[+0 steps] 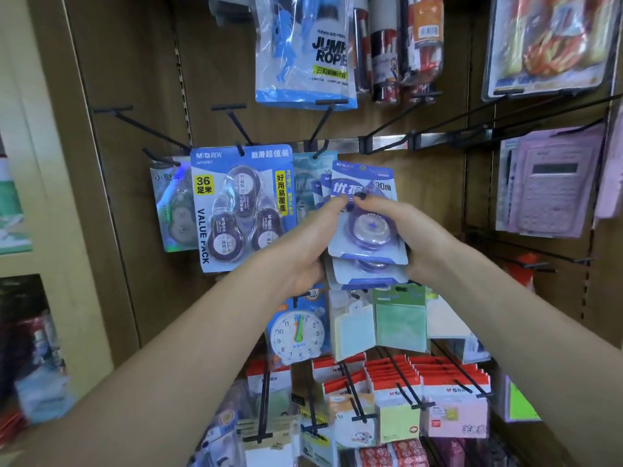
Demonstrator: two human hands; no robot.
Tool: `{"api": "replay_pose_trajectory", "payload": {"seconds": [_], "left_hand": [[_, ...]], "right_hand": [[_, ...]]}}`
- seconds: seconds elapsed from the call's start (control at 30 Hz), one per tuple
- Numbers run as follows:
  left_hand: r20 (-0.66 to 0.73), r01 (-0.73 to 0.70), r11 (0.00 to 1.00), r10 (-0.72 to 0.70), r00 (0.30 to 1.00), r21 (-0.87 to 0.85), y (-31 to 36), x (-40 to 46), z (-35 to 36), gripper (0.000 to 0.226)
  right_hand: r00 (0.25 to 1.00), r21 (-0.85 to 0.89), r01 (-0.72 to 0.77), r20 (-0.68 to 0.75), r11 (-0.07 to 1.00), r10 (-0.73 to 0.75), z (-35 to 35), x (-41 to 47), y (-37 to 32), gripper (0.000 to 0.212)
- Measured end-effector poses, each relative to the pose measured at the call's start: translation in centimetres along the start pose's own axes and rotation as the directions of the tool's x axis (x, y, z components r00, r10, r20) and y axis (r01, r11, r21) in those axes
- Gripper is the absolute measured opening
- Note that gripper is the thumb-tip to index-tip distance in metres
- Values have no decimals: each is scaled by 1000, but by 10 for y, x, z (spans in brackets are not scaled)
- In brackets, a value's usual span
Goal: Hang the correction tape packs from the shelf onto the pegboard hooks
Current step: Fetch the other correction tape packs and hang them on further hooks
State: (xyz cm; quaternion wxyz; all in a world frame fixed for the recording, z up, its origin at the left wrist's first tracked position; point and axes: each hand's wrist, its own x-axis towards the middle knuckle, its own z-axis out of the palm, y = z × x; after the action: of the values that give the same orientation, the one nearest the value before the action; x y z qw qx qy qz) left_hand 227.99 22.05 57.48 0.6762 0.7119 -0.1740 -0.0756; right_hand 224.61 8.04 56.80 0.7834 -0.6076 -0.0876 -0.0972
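Both my hands hold a small stack of purple-and-blue correction tape packs (365, 227) in front of the brown pegboard. My left hand (303, 244) grips the stack's left side with fingertips on the front card. My right hand (411, 230) holds the right edge, thumb across the top pack. A black hook (322, 129) juts out just above the stack, with a teal pack (308, 170) hanging on it behind. To the left hang a blue value pack of three correction tapes (241, 207) and a silvery single pack (172, 203).
Long bare black hooks (438, 121) stick out toward me at upper right. A jump rope bag (305, 52) hangs above. Pink calculators (546, 183) hang at right. Below are a clock toy (298, 333), sticky-note packs (399, 320) and red-topped note packs (448, 385) on hooks.
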Motion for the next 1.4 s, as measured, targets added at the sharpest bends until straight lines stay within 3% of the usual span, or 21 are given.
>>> {"api": "replay_pose_trajectory", "payload": {"seconds": [0.13, 0.2, 0.3, 0.4, 0.5, 0.57, 0.7, 0.8, 0.9, 1.03, 1.1, 1.27, 1.4], "left_hand": [[-74, -88, 992, 95, 993, 93, -14, -9, 0, 97], [-70, -97, 974, 113, 991, 203, -17, -13, -1, 100], [-8, -85, 976, 88, 996, 200, -21, -21, -3, 104], [-74, -157, 967, 175, 982, 200, -23, -28, -4, 89], [-123, -269, 953, 286, 950, 136, -24, -38, -1, 43], [-137, -309, 948, 317, 938, 78, -25, -42, 0, 27], [-180, -348, 934, 358, 916, 84, -21, -49, 0, 54], [-206, -386, 919, 394, 896, 81, -19, -51, -2, 39], [-210, -378, 920, 392, 896, 104, -20, -52, -4, 46], [-205, -305, 949, 314, 927, 75, -21, -47, -8, 78], [-186, -303, 952, 307, 933, 52, -22, -41, -12, 84], [-127, -342, 937, 349, 929, 72, -14, -37, -16, 81], [-132, -362, 929, 369, 920, 70, -7, -30, -15, 59]], "right_hand": [[996, 30, 79, 25, 996, -80, -7, -17, 5, 23], [992, 28, 122, 29, 992, -123, -8, -23, 7, 26], [983, 29, 182, 14, 983, -182, -5, -30, 8, 26], [975, 46, 222, 3, 974, -222, -1, -37, 10, 20], [971, 2, 240, 10, 971, -240, 0, -42, 13, 22], [967, -24, 254, 18, 967, -254, 1, -45, 16, 26], [961, -55, 268, 80, 962, -263, 5, -51, 26, 35], [972, -99, 218, 109, 971, -207, 10, -55, 33, 29], [980, -102, 185, 94, 977, -176, 11, -58, 37, 25], [983, -118, 177, 80, 977, -168, 8, -59, 33, 31], [982, -141, 183, 72, 973, -174, 6, -59, 32, 33], [970, -154, 245, 45, 957, -241, 7, -59, 28, 27], [962, -130, 272, 8, 953, -273, 10, -54, 23, 17]]}}
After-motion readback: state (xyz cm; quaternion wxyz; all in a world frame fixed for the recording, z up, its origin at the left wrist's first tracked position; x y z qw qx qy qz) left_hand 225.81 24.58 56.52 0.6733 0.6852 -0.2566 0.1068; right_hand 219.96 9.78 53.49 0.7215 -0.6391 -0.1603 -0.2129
